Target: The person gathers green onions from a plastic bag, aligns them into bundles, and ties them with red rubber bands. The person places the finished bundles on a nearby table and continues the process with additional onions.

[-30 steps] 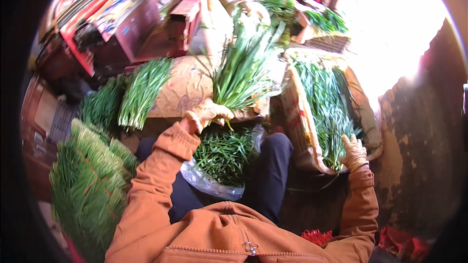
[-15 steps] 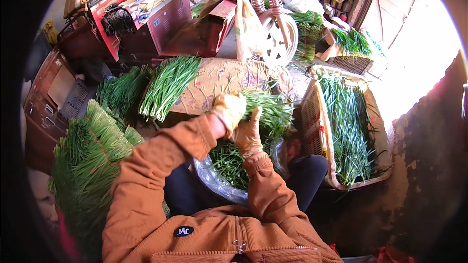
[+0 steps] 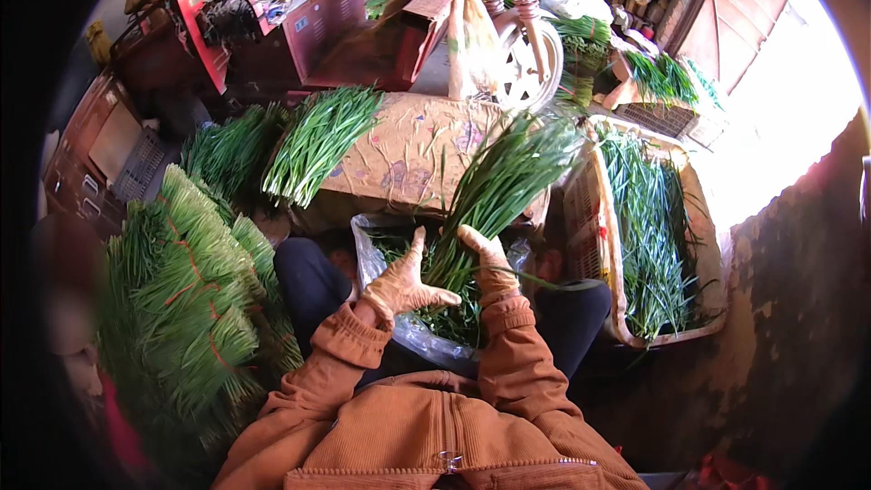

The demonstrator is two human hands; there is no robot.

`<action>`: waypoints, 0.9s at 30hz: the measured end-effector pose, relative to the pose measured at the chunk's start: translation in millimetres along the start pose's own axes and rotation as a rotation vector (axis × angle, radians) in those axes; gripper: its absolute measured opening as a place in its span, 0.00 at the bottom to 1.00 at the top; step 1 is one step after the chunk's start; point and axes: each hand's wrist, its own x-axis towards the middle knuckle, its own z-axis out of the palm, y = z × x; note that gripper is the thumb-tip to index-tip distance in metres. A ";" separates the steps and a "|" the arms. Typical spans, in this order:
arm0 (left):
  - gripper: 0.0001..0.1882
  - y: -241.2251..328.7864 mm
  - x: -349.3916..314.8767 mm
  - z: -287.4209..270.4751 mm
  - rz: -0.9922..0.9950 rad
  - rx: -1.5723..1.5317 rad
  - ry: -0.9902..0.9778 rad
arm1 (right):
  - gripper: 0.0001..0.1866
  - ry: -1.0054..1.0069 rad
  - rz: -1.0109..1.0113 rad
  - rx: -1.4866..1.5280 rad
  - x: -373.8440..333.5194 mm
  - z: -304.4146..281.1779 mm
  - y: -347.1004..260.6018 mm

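My right hand [image 3: 491,265], in a pale glove, is closed round the lower part of a loose bunch of garlic chives [image 3: 508,172]. The long leaves slant up and to the right from it. Beside the bunch, my left hand [image 3: 404,283], also gloved, is spread with thumb and fingers apart and nothing in it. Between my knees, below both hands, is a container lined with clear plastic [image 3: 417,342], with loose green leaves inside. A neat bunch of chives [image 3: 322,141] lies on the left end of the cloth-covered board [image 3: 395,150] ahead of me.
Tied chive bundles [image 3: 195,290] are heaped on my left, and a darker bunch [image 3: 238,147] lies behind them. A lined plastic crate [image 3: 620,308] full of chives stands on my right. A vehicle's front wheel [image 3: 526,68] and a red metal box [image 3: 318,36] stand beyond the board.
My left hand has come off the bunch, drawn back toward me and spread its fingers. The chives now point up and right in my right hand, which has shifted slightly right.
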 end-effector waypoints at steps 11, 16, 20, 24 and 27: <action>0.32 -46.4 36.7 21.6 0.176 -1.066 0.216 | 0.33 -0.242 0.004 -0.497 10.1 14.3 30.5; 0.21 -56.1 49.1 18.6 0.114 -1.115 0.322 | 0.40 -0.215 0.021 -0.883 -6.9 27.3 22.7; 0.19 -34.8 54.4 -19.6 0.215 -1.219 0.284 | 0.44 -0.296 -0.067 -0.790 -17.3 32.6 26.1; 0.20 -6.9 49.2 -28.7 0.211 -1.120 0.289 | 0.36 -0.430 0.095 -0.562 -5.4 48.8 -7.3; 0.18 31.5 57.5 -30.6 0.260 -0.968 0.236 | 0.26 -0.406 -0.212 -0.705 16.4 56.7 -33.1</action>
